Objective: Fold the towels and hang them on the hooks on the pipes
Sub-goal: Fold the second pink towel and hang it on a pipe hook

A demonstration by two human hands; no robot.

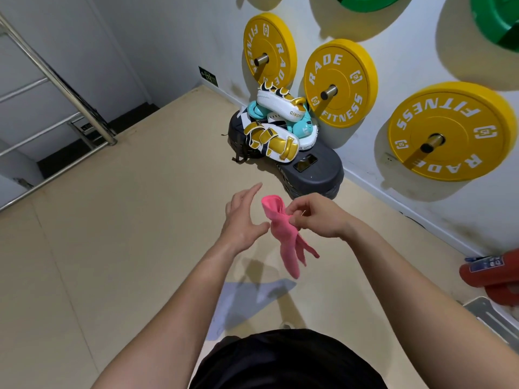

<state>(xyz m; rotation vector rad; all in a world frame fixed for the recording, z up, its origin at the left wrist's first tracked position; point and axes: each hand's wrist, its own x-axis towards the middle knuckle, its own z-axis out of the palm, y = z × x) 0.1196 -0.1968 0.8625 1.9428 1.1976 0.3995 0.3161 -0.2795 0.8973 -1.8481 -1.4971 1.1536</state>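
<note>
The beige floor (pixel 126 248) fills most of the view. A white wall (pixel 393 66) to the right carries yellow weight plates (pixel 339 82) on pegs. A steel railing (pixel 56 77) of round pipes runs along the far left, and no hooks can be made out on it from here. Against the wall sits a black step platform (pixel 317 169) heaped with boxing pads (pixel 269 141). Nearer, in the air in front of the person's body and well above the floor, is the pink towel (pixel 283 228). It is bunched into a rope-like twist, with a crumpled end poking up and two limp tails hanging below. The right hand (pixel 317 217) pinches it at the waist of the bunch between thumb and curled fingertips. The left hand (pixel 241 220) has its fingers spread and straight and grips nothing. Its thumb reaches to the towel's left edge, though whether it touches cannot be told. The towel looks small, very light and wholly soft. It droops wherever it is unsupported, will not keep a crease unaided, and is neither slippery nor fragile. A light two-finger pinch probably suffices. The best holds are likely two neighbouring corners, one in each hand, so that the cloth falls open flat. No counter is in view, so folding probably has to happen in the air.
</note>
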